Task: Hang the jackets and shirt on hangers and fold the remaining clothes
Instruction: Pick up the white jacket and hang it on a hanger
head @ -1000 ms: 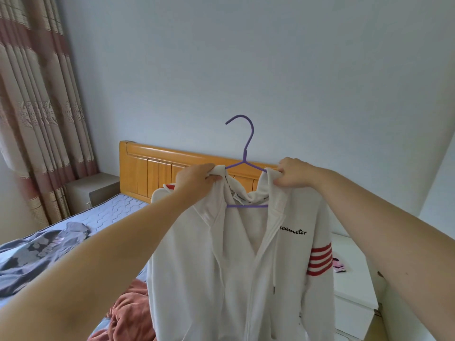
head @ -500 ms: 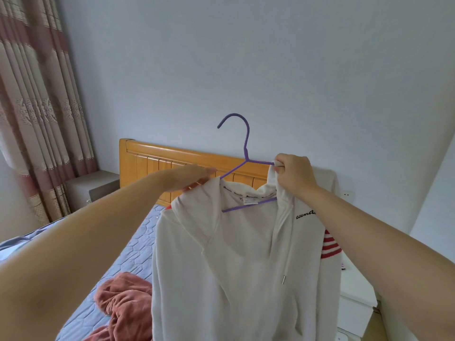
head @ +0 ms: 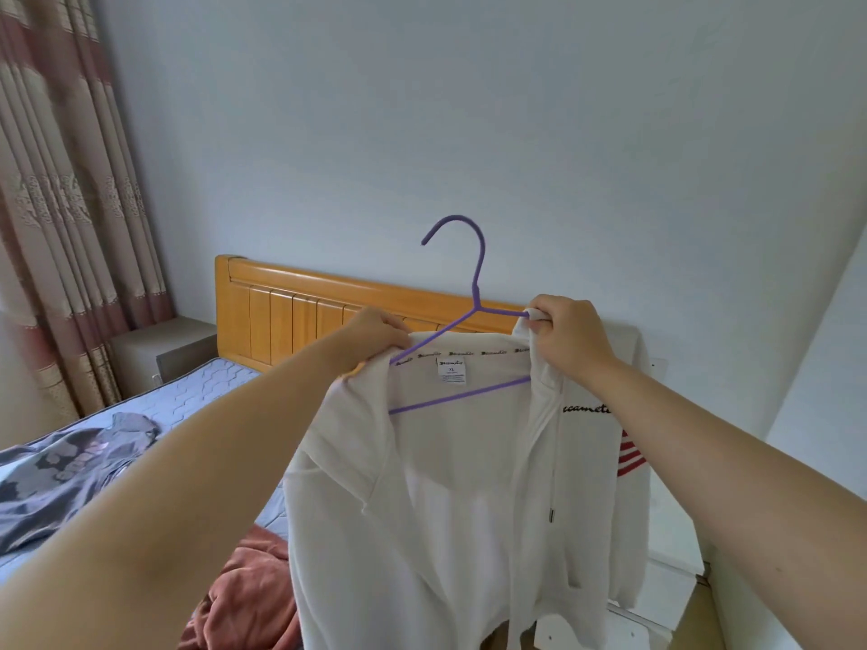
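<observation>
Up at the centre of the frame, a white hooded jacket [head: 450, 509] is held in the air in front of a pale wall [head: 516, 110], with a purple hanger [head: 460, 396] sitting inside its neck opening. The hanger's hook rises clear above the collar, and its lower bar crosses the open neck just below a white size label [head: 452, 370]. The left grip [head: 375, 337] is clenched on the jacket's collar edge, where the hanger's sloping arm runs under the fabric. The right grip [head: 567, 340] is clenched round the other side of the collar together with the end of the hanger's other arm. A drawstring with a metal tip [head: 552, 513] hangs down the front, and red stripes [head: 628, 457] show on the sleeve at the right.

Below and to the left, the bed [head: 206, 391] carries two loose garments: a grey patterned one [head: 61, 480] crumpled at the left edge of the frame, and a rust-red one [head: 253, 598] bunched at the bottom, partly hidden behind the jacket. A wooden headboard [head: 291, 312] stands against the wall. A grey bedside cabinet [head: 159, 344] sits left of it, beside the striped curtain [head: 61, 180], and a white cabinet [head: 671, 555] shows at the lower right behind the jacket.
</observation>
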Available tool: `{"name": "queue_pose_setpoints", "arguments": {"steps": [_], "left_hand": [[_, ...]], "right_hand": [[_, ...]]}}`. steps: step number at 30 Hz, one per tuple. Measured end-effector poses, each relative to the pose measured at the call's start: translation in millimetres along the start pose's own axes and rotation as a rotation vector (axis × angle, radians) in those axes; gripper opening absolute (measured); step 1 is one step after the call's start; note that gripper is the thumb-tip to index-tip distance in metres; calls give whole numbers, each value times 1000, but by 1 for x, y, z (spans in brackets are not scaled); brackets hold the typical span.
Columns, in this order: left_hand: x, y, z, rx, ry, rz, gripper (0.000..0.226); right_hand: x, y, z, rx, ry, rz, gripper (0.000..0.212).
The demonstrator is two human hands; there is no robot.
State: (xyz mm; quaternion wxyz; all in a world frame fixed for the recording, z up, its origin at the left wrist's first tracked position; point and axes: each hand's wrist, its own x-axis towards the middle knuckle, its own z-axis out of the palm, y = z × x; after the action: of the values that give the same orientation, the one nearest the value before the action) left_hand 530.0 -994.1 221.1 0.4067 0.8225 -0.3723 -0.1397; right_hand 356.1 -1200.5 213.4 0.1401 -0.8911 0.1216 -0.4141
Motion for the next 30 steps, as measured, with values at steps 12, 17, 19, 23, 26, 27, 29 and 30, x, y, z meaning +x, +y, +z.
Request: {"name": "queue_pose_setpoints", "arguments": {"steps": [12,17,19,23,26,27,29,30], "left_hand": [[-9,5,-3,640,-127,229,22],[-3,-4,-1,630,404,242,22],[0,-6,0,662,441,225,22],[1,-10,7,686,409,218,21],[4,-17,12,691,399,212,21],[5,-20,12,687,405,201,21],[8,-24,12,698,425,169,22],[9,-26,12,696,431,162,23]], "right_hand": [[-4,12,2,15,58,197,32],[6,12,-3,48,-59,244,34],[9,16,-9,7,-195,326,47],[12,22,-12,27,-456,430,46],[12,23,-15,89,-583,297,33],[10,24,-14,31,-636,268,23],[9,30,-8,-77,-629,276,17],[8,32,-4,-91,-571,296,25]]}}
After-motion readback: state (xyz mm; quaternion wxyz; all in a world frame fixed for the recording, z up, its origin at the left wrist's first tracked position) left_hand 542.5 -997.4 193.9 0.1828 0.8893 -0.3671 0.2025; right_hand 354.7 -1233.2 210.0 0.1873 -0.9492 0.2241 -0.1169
